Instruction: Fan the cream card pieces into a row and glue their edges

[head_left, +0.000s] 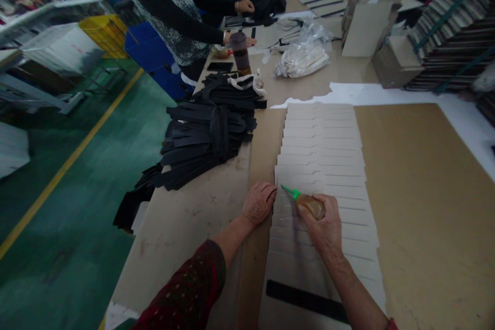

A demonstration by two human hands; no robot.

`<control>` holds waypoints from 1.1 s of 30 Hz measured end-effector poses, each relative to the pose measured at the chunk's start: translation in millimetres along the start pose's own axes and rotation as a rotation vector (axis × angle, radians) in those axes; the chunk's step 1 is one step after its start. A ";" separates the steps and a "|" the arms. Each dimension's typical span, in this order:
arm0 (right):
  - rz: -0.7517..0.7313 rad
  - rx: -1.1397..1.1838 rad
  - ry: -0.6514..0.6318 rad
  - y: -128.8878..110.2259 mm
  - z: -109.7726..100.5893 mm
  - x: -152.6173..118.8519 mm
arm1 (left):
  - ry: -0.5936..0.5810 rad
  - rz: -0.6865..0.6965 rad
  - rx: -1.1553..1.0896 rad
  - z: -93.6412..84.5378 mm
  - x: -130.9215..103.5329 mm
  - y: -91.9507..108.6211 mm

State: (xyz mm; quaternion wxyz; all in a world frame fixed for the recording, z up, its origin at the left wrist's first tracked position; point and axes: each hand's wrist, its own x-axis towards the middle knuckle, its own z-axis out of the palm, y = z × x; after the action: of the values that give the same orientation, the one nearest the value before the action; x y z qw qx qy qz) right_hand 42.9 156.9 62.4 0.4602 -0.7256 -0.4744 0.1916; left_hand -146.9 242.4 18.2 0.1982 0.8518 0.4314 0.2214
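- Across the lower and middle view, one long surface carries the work.
- At the far left edge of it stands one other person, both hands out over the far part.
- Up the middle runs one row of overlapping pale boards, well over a dozen, too tightly lapped to count exactly.
- To the left of the row lie at least two heaps of black strips, the nearer one tied round with one band.
- Behind the person's side, on the floor, are one blue bin and one yellow crate.
- Beyond the row sits one clear plastic bag.
- Across the nearest board lies one black strip.
- Of the two hands, the left hand rests at the row's left edge, fingers together and loosely bent, gripping nothing; the right hand is closed around one bottle.
- Tilted over the boards, that amber glue-like bottle points its one green nozzle toward the left fingers, just beside them.
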 end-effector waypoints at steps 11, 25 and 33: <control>-0.125 -0.083 0.000 4.0 -11.5 4.3 | -0.012 0.022 0.035 1.2 -1.4 -0.5; -0.126 -0.173 0.064 8.7 -35.5 4.7 | -0.039 0.052 0.039 2.4 -3.9 -6.8; -0.127 -0.236 0.021 10.2 -45.3 9.3 | -0.042 0.052 0.057 3.1 -4.1 -6.8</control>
State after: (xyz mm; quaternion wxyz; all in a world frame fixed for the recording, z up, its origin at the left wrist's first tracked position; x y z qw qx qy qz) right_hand 84.9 141.7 78.0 0.3879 -0.7451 -0.5338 0.0972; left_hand -151.7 242.3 11.2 0.1768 0.8727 0.4108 0.1960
